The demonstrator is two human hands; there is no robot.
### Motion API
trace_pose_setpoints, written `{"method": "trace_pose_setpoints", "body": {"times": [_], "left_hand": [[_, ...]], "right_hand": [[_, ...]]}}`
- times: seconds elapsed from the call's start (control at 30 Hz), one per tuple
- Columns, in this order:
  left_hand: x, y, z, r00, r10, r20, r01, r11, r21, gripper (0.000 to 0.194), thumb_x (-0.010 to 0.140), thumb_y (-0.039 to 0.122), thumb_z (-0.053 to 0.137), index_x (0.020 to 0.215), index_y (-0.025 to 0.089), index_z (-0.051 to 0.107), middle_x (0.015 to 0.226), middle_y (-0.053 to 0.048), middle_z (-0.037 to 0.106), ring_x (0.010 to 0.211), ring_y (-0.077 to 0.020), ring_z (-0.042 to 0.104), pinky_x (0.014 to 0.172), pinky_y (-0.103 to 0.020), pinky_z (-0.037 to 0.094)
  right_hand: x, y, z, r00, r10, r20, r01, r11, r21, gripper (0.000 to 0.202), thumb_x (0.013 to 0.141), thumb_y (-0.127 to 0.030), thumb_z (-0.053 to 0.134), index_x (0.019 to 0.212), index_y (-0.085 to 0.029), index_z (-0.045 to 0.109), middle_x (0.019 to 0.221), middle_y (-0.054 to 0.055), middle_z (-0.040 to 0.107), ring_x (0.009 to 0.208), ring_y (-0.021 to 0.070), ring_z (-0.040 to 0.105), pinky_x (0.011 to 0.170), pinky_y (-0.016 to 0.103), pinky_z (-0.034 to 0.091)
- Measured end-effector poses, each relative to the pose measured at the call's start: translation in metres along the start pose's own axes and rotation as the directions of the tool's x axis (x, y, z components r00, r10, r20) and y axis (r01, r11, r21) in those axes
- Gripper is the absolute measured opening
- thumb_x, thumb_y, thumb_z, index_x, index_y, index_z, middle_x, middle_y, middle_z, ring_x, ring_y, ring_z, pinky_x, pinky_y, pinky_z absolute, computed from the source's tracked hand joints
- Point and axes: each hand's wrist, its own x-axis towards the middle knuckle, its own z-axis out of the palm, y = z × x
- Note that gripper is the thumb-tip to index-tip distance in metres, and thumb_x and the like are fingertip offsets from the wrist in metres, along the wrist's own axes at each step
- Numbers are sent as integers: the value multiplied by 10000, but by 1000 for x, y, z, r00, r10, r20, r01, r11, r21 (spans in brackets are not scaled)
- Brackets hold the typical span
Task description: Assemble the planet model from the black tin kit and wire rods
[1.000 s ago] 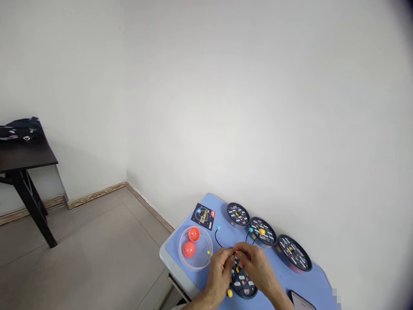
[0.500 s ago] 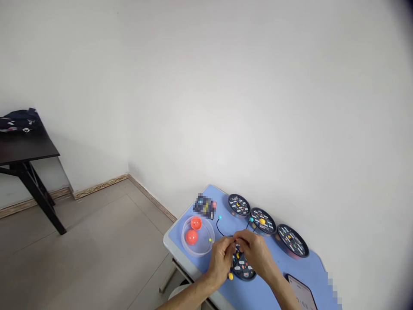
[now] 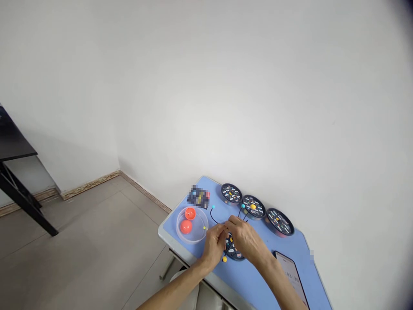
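My left hand [image 3: 214, 244] and my right hand [image 3: 244, 236] meet above the table, fingertips pinched together on a small part that they hide. Under them lies a round black base [image 3: 237, 255] printed with small pictures and labels, partly covered by my fingers. Thin black rods spread out around my hands. A turquoise ball [image 3: 213, 207] tips the curved rod on the left, and another turquoise ball [image 3: 243, 206] stands beyond my right hand. Close to it is a larger yellow ball [image 3: 253, 207]. An orange-yellow ball [image 3: 224, 259] sits below my left fingers.
On the blue table [image 3: 222, 280], a clear round tray [image 3: 195, 239] holds red half-shells [image 3: 186, 227] and a small yellow ball. Three round printed tins [image 3: 280, 222] line the wall side. A phone [image 3: 292, 275] lies at right, and a blurred dark packet [image 3: 198, 196] at the back left.
The view has shifted, so the table sits higher and slightly further left, with more of the phone showing. Both hands stay pinched together over the base.
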Motion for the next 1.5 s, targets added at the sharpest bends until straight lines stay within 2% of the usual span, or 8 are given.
{"method": "trace_pose_setpoints", "body": {"times": [0.3, 0.53, 0.87, 1.0, 1.17, 1.5], "left_hand": [[1, 3, 0, 1000, 7, -29, -6, 1000, 22, 340, 889, 351, 484, 586, 201, 448, 491, 63, 398, 463, -99, 373, 473, -223, 296], [1, 1, 3, 999, -15, -37, 15, 1000, -9, 322, 880, 322, 435, 581, 206, 448, 455, 68, 381, 424, -100, 385, 477, -231, 314], [0, 2, 5, 997, -35, -68, 33, 999, -34, 343, 870, 337, 441, 556, 199, 449, 432, 66, 406, 388, -89, 396, 441, -215, 311], [1, 2, 4, 998, -38, -55, 35, 998, -49, 344, 865, 385, 491, 586, 186, 516, 456, 60, 438, 414, -94, 420, 450, -211, 326], [3, -1, 3, 999, -34, -41, 32, 998, -50, 379, 867, 440, 511, 581, 191, 500, 458, 62, 441, 426, -99, 415, 457, -212, 327], [2, -2, -1, 1000, -5, -20, 5, 1000, -2, 339, 877, 401, 509, 634, 176, 578, 479, 60, 454, 436, -105, 433, 471, -218, 344]], "right_hand": [[3, -4, -1, 997, 8, 79, -1, 996, -86, 338, 760, 105, 455, 873, -126, 675, 934, 104, 673, 864, 198, 646, 689, 255, 399], [9, -7, -7, 992, 51, 116, -32, 987, -159, 351, 756, 108, 442, 873, -124, 679, 907, 120, 695, 810, 218, 684, 606, 269, 380], [10, -14, -4, 992, 71, 105, -46, 973, -226, 301, 806, 86, 460, 890, -109, 672, 898, 149, 708, 814, 259, 706, 584, 286, 399], [7, -14, -5, 992, 82, 100, -57, 972, -229, 265, 845, 44, 479, 921, -117, 675, 946, 152, 706, 866, 263, 700, 619, 288, 426], [6, -12, -4, 990, 104, 95, -81, 972, -220, 231, 889, -16, 476, 975, -109, 670, 975, 143, 703, 881, 256, 693, 644, 289, 457], [3, -14, -4, 988, 138, 69, -125, 977, -174, 240, 886, -15, 460, 950, -93, 677, 968, 167, 689, 878, 260, 684, 645, 294, 464]]}}
